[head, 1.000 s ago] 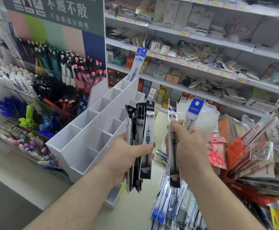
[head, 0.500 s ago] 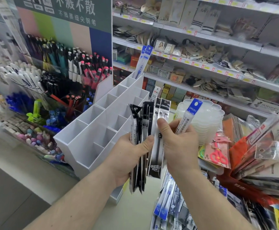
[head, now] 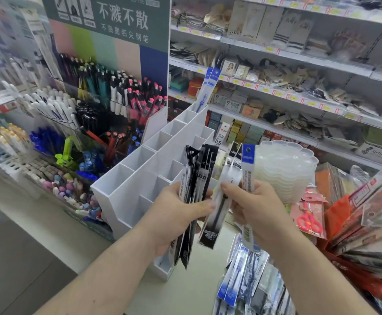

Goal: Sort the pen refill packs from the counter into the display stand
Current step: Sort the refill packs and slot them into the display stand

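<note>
My left hand point(head: 174, 214) grips a bundle of black refill packs point(head: 194, 178) upright in front of the white display stand point(head: 140, 176). My right hand point(head: 256, 208) holds a blue-topped refill pack point(head: 247, 169) and pinches a black-ended pack point(head: 217, 214) that lies against the left hand's bundle. Two blue packs point(head: 206, 92) stand in the stand's far back compartment; the other compartments look bare. More refill packs point(head: 242, 283) lie in a heap on the counter below my right wrist.
A pen display point(head: 108, 96) with a green sign stands left of the stand. A stack of clear plastic trays point(head: 285, 169) sits behind my right hand. Packaged goods and red scissors point(head: 310, 221) crowd the right. Shelves of stock fill the background.
My right hand moved left and brought its black pack against the left hand's bundle. The camera view shifted a little.
</note>
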`<act>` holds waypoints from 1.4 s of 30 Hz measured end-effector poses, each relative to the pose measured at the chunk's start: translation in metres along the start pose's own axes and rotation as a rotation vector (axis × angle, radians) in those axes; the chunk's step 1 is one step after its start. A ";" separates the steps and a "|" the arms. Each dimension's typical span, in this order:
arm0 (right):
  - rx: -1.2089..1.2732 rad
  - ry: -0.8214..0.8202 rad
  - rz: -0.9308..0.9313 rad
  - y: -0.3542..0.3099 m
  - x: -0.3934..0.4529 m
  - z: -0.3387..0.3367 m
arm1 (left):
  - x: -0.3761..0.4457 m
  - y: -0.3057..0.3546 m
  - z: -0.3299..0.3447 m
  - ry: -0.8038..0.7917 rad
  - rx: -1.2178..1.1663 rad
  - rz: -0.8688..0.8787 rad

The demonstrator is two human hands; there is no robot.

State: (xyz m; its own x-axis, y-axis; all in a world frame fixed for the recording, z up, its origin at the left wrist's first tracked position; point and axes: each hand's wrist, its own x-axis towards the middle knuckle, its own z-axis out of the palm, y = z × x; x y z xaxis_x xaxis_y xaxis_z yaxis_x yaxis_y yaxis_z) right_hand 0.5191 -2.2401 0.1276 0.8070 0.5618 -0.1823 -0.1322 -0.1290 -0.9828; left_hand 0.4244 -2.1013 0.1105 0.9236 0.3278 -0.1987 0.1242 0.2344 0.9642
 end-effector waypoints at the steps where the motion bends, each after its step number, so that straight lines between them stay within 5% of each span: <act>1: 0.038 0.008 0.019 0.000 0.002 -0.001 | -0.002 0.003 -0.001 0.029 0.001 0.008; 11: 0.291 0.268 -0.006 -0.030 0.049 0.001 | -0.023 0.063 -0.035 0.321 -0.039 0.236; 22: 0.097 0.381 -0.324 -0.082 0.112 0.054 | -0.036 0.068 -0.047 0.426 -0.099 0.232; 34: -0.223 0.245 -0.360 -0.084 0.134 0.074 | -0.031 0.069 -0.060 0.425 -0.109 0.217; 42: -0.517 0.043 -0.177 -0.062 0.139 0.100 | -0.025 0.066 -0.061 0.396 -0.115 0.205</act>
State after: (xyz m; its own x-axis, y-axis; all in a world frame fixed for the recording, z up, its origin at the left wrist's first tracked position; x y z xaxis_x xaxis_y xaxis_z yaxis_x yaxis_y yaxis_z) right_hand 0.5814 -2.0725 0.1601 0.8153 0.5791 -0.0030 0.2995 -0.4261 -0.8536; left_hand 0.3871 -2.0383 0.1685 0.7126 0.6971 -0.0793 -0.1084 0.2210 0.9692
